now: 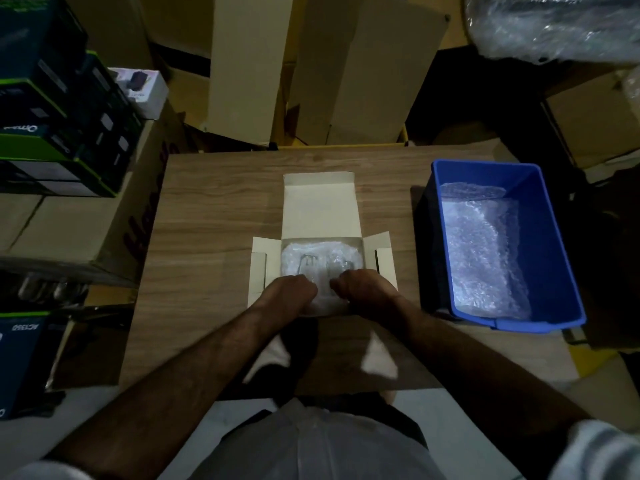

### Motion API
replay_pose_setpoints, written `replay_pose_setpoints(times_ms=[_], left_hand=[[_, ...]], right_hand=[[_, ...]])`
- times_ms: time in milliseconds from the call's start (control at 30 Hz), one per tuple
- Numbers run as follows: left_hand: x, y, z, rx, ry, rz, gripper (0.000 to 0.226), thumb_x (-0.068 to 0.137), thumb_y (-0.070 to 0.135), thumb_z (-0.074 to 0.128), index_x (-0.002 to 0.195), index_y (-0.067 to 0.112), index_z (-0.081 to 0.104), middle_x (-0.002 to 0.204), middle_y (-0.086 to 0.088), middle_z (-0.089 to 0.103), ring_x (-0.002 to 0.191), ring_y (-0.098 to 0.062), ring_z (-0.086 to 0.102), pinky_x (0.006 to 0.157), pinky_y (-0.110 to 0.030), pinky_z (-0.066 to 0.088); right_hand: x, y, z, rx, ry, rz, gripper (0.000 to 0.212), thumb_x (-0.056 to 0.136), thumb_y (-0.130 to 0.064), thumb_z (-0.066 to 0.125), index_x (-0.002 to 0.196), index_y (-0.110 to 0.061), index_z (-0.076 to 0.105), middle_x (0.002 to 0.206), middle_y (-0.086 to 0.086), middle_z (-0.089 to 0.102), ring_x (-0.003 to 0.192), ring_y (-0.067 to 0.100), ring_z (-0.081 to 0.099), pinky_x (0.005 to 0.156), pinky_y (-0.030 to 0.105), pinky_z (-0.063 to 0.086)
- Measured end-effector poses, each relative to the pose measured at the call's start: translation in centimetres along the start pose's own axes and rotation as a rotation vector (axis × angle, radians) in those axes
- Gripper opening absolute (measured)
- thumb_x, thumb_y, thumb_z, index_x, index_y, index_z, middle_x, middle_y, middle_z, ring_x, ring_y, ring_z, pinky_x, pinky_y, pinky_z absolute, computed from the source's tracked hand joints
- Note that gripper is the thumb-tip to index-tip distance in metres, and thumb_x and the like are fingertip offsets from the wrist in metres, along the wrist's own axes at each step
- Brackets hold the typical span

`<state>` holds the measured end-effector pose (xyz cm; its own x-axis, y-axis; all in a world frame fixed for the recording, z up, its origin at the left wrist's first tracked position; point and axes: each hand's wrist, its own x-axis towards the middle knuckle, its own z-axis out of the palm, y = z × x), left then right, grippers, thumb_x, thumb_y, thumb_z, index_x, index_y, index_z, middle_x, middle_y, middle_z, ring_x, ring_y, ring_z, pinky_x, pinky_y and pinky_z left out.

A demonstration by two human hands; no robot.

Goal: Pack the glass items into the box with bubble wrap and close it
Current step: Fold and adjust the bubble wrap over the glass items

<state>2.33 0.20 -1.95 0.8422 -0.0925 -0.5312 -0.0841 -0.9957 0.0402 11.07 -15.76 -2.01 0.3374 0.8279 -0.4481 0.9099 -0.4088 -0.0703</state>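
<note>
A white box (320, 216) sits open at the middle of the wooden counter (207, 209), its lid flap laid back and side flaps spread; bubble wrap (322, 258) fills it, with glass items faintly visible inside; the left hand (294, 292) and right hand (362, 287), fingers curled, grip the wrap at the box's near edge; a blue bin (554, 244) holding more wrap stands to the right.

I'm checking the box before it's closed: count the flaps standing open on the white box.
3. The long lid flap lies open away from the person; the left side flap and right side flap are spread outward. The hands may hide a near flap.
</note>
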Motion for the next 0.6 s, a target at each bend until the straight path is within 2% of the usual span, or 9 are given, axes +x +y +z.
replay_pose_setpoints(times_ms=[67, 133, 167, 233, 300, 400, 467, 533, 600], left_hand=[[-0.6, -0.5, 0.3, -0.084, 0.093, 0.007, 0.019, 0.101, 0.019, 0.053, 0.112, 0.011, 0.067, 0.110, -0.012, 0.069, 0.103, -0.028, 0.069, 0.078, -0.035, 0.050], [-1.2, -1.2, 0.6, -0.190, 0.154, 0.002, 0.026, 0.098, 0.028, 0.056, 0.120, 0.015, 0.061, 0.114, -0.012, 0.067, 0.105, -0.030, 0.067, 0.085, -0.041, 0.053], [-1.5, -1.6, 0.7, -0.242, 0.216, 0.002, 0.032, 0.094, 0.035, 0.058, 0.122, 0.019, 0.056, 0.116, -0.012, 0.066, 0.105, -0.031, 0.066, 0.086, -0.044, 0.053], [-2.0, -2.4, 0.9, -0.430, 0.386, -0.027, 0.043, 0.081, 0.039, 0.074, 0.113, 0.021, 0.052, 0.113, -0.006, 0.061, 0.101, -0.029, 0.062, 0.081, -0.043, 0.053], [-1.7, -2.7, 0.2, -0.511, 0.414, -0.035, 0.067, 0.061, 0.034, 0.093, 0.113, 0.020, 0.052, 0.118, -0.001, 0.053, 0.104, -0.023, 0.056, 0.082, -0.038, 0.051], [0.8, -3.1, -0.2, -0.456, 0.279, -0.083, 0.101, 0.050, 0.038, 0.095, 0.135, 0.015, 0.047, 0.134, -0.006, 0.045, 0.122, -0.020, 0.046, 0.095, -0.036, 0.050], [2.7, -3.2, 1.0, -0.390, 0.245, -0.085, 0.092, 0.063, 0.040, 0.090, 0.141, 0.017, 0.045, 0.139, -0.012, 0.048, 0.129, -0.028, 0.050, 0.099, -0.041, 0.052], [3.5, -2.8, 1.8, -0.324, 0.242, -0.136, 0.072, 0.083, 0.033, 0.078, 0.144, 0.016, 0.043, 0.141, -0.016, 0.048, 0.128, -0.033, 0.053, 0.094, -0.045, 0.055], [3.8, -2.1, 2.0, -0.250, 0.293, -0.143, 0.061, 0.096, 0.027, 0.064, 0.149, 0.012, 0.039, 0.142, -0.019, 0.046, 0.128, -0.034, 0.050, 0.093, -0.044, 0.055]], right_hand=[[0.1, 0.3, 0.2, 0.013, 0.015, 0.001, 0.024, 0.097, -0.018, 0.056, 0.121, -0.014, 0.057, 0.116, 0.008, 0.066, 0.103, 0.028, 0.067, 0.078, 0.037, 0.053], [-0.1, 0.8, 0.0, 0.080, 0.016, 0.028, 0.022, 0.091, -0.018, 0.064, 0.113, -0.017, 0.063, 0.109, 0.006, 0.070, 0.100, 0.027, 0.069, 0.070, 0.029, 0.045], [-0.3, 1.2, -0.3, 0.149, 0.025, 0.068, 0.026, 0.086, -0.018, 0.072, 0.112, -0.018, 0.065, 0.106, 0.005, 0.071, 0.097, 0.025, 0.070, 0.067, 0.026, 0.042], [-0.6, 2.0, -0.9, 0.367, 0.093, 0.198, 0.042, 0.078, -0.012, 0.082, 0.116, -0.019, 0.067, 0.107, 0.006, 0.071, 0.093, 0.025, 0.071, 0.065, 0.026, 0.046], [-0.4, 2.4, -1.1, 0.458, 0.197, 0.270, 0.058, 0.074, -0.009, 0.084, 0.127, -0.017, 0.061, 0.115, 0.011, 0.068, 0.098, 0.031, 0.069, 0.074, 0.034, 0.055], [0.6, 1.6, -0.8, 0.522, 0.160, 0.275, 0.070, 0.080, -0.021, 0.081, 0.139, -0.023, 0.044, 0.129, 0.020, 0.058, 0.112, 0.041, 0.064, 0.087, 0.048, 0.057], [1.1, 0.8, -0.4, 0.468, 0.076, 0.274, 0.088, 0.081, -0.028, 0.081, 0.151, -0.018, 0.029, 0.145, 0.029, 0.042, 0.125, 0.047, 0.054, 0.097, 0.052, 0.052], [1.2, 0.1, -0.1, 0.357, 0.029, 0.302, 0.110, 0.079, -0.031, 0.083, 0.159, -0.009, 0.011, 0.156, 0.031, 0.025, 0.136, 0.043, 0.045, 0.102, 0.047, 0.049], [1.4, -0.5, 0.2, 0.333, 0.055, 0.334, 0.108, 0.086, -0.034, 0.078, 0.160, -0.009, 0.004, 0.158, 0.033, 0.017, 0.137, 0.042, 0.044, 0.102, 0.044, 0.051]])
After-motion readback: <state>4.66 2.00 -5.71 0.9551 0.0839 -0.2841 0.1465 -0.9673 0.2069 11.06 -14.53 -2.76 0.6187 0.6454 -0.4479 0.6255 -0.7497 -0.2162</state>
